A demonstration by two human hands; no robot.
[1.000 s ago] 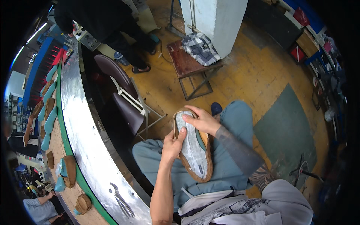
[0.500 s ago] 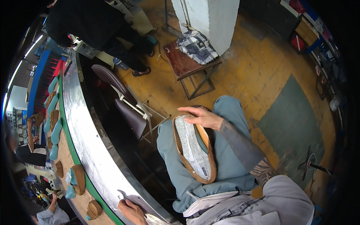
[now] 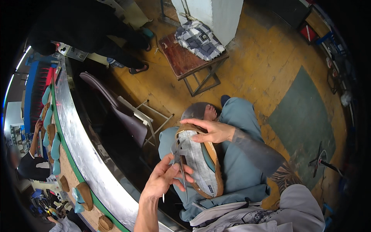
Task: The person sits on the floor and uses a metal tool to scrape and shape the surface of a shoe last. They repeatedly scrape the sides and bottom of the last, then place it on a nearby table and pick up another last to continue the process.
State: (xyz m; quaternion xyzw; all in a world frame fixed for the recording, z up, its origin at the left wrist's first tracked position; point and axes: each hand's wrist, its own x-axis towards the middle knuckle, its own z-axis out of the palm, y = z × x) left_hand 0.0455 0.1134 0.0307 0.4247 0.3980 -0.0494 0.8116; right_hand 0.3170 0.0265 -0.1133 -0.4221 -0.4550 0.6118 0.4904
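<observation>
Shoe on the lap, pincers at its left rim

The brown shoe (image 3: 219,185) sits over the lap, apart from the bench (image 3: 83,116) and to the right of its near metal edge; its open underside faces up, with a pale grey insole (image 3: 198,166) showing and a strip of teal along its right side; the right hand (image 3: 214,130) is clamped on the far end, thumb on the insole, fingers over the outside; the left hand (image 3: 164,178) has its fingers curled around metal pincers (image 3: 183,172), whose head is at the left rim, though whether it bites the rim I cannot tell; along the bench's far side, past the green edging (image 3: 63,135), lie teal forms (image 3: 55,146) and brown uppers (image 3: 85,195).

The brown covering looks soft and suede-like, so the rim should flex and could mark or tear under metal; the core is probably stiff and gives some weight; the far end seems the surest hold, palm outside, thumb on the insole.
</observation>
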